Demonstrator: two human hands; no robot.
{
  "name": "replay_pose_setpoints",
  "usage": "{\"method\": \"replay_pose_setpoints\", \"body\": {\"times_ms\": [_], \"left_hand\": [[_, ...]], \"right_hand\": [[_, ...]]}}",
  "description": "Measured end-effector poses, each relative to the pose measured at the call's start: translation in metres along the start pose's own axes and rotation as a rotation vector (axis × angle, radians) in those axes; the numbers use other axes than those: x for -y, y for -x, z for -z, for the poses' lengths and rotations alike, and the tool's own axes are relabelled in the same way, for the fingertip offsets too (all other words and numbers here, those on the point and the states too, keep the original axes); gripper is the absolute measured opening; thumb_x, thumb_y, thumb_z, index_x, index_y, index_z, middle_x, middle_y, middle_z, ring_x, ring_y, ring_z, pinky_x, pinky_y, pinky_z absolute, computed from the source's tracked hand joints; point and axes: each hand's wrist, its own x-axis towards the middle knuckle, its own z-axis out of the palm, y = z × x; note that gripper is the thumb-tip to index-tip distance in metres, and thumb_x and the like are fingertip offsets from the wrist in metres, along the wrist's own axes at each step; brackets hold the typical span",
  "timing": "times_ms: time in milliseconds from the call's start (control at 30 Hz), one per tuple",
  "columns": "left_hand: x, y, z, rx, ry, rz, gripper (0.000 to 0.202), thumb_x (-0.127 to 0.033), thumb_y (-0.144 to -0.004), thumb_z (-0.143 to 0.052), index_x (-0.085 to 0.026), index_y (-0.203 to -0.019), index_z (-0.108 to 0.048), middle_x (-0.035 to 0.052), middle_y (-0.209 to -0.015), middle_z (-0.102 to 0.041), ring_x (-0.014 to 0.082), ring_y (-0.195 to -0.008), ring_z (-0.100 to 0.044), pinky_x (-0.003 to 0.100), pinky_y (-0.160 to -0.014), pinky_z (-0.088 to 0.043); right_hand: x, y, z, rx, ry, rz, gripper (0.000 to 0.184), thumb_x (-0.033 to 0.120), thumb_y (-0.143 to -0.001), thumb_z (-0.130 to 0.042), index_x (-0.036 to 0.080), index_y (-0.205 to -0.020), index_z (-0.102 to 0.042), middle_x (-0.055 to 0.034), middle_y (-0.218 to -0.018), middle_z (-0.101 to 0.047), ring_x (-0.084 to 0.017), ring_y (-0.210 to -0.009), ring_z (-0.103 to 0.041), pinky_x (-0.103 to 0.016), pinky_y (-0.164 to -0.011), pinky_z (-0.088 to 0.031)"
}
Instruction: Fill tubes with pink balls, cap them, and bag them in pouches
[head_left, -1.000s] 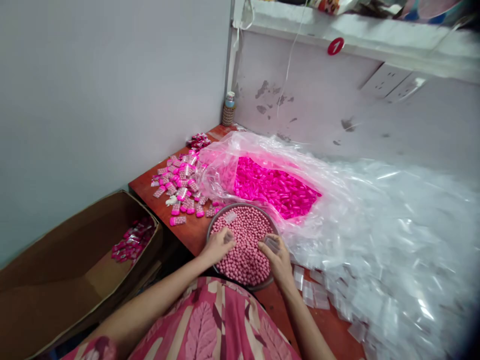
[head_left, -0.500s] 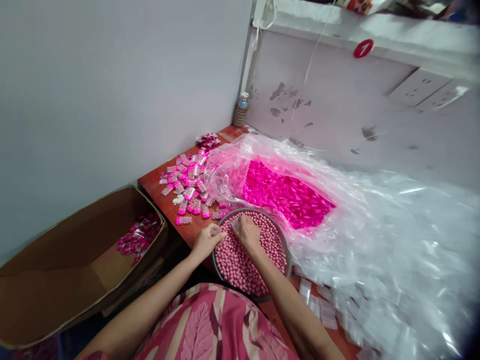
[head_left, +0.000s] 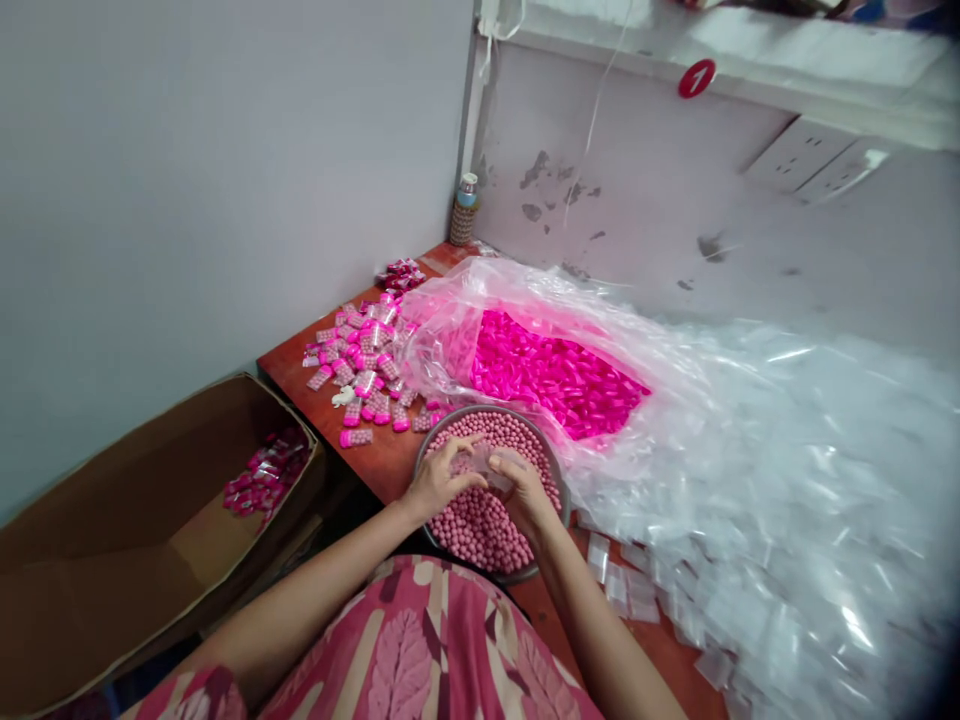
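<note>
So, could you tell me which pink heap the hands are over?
The pale pink balls in the round bowl: left hand and right hand hold a clear packet over them; brighter heaps lie beyond.

Garment [head_left: 420,650]: pink and dark red fabric, large cream leaf print with cream bands. Left hand [head_left: 439,480], right hand [head_left: 525,492]: bare. Forearms [head_left: 330,580]: uncovered.

Head camera looks steeply down, close over the table [head_left: 386,465].
</note>
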Motion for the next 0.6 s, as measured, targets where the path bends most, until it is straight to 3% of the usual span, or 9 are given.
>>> {"method": "replay_pose_setpoints", "body": {"times_ms": [133, 300, 433, 533, 600], "left_hand": [[0.001, -0.004, -0.008, 0.02, 0.015, 0.024, 0.038, -0.027, -0.058, -0.071, -0.02, -0.088, -0.049, 0.0053, -0.094, -0.062, 0.0193, -0.089, -0.056, 0.034, -0.083, -0.041], [0.01, -0.006, -0.017, -0.157, 0.488, 0.239, 0.045, -0.034, -0.067, -0.063, -0.021, -0.104, -0.04, 0.001, -0.084, -0.058, 0.015, -0.074, -0.06, 0.031, -0.069, -0.048], [0.011, -0.004, -0.024, -0.172, 0.747, 0.362, 0.047, -0.027, -0.066, -0.061, -0.021, -0.108, -0.04, 0.0044, -0.091, -0.058, 0.0163, -0.077, -0.06, 0.029, -0.064, -0.049], [0.009, -0.003, -0.03, -0.122, 0.831, 0.384, 0.041, -0.017, -0.062, -0.06, -0.019, -0.101, -0.047, 0.0049, -0.093, -0.06, 0.0162, -0.083, -0.058, 0.028, -0.071, -0.047], [0.008, -0.002, -0.035, -0.079, 0.852, 0.379, 0.036, -0.014, -0.06, -0.058, -0.017, -0.095, -0.052, 0.0048, -0.093, -0.06, 0.0164, -0.084, -0.058, 0.028, -0.074, -0.046]], "right_hand": [[0.002, 0.013, -0.001, 0.014, -0.059, -0.027, 0.028, 0.041, -0.065, -0.063, 0.016, -0.079, -0.059, -0.0006, -0.069, -0.059, -0.014, -0.059, -0.055, -0.026, -0.051, -0.047], [0.001, 0.021, 0.014, -0.127, 0.054, 0.06, 0.031, 0.04, -0.064, -0.066, 0.018, -0.083, -0.055, 0.0013, -0.07, -0.056, -0.015, -0.063, -0.056, -0.031, -0.057, -0.051], [0.003, 0.027, 0.017, -0.072, 0.174, 0.115, 0.03, 0.036, -0.066, -0.066, 0.019, -0.086, -0.053, 0.0006, -0.073, -0.059, -0.016, -0.066, -0.058, -0.034, -0.064, -0.05], [0.002, 0.029, 0.01, -0.014, 0.285, 0.256, 0.025, 0.033, -0.066, -0.066, 0.02, -0.083, -0.055, -0.0038, -0.092, -0.06, -0.019, -0.085, -0.058, -0.035, -0.076, -0.046], [0.0, 0.028, 0.005, 0.011, 0.325, 0.338, 0.025, 0.034, -0.066, -0.066, 0.02, -0.083, -0.055, -0.0065, -0.114, -0.051, -0.023, -0.105, -0.049, -0.037, -0.085, -0.042]]}}
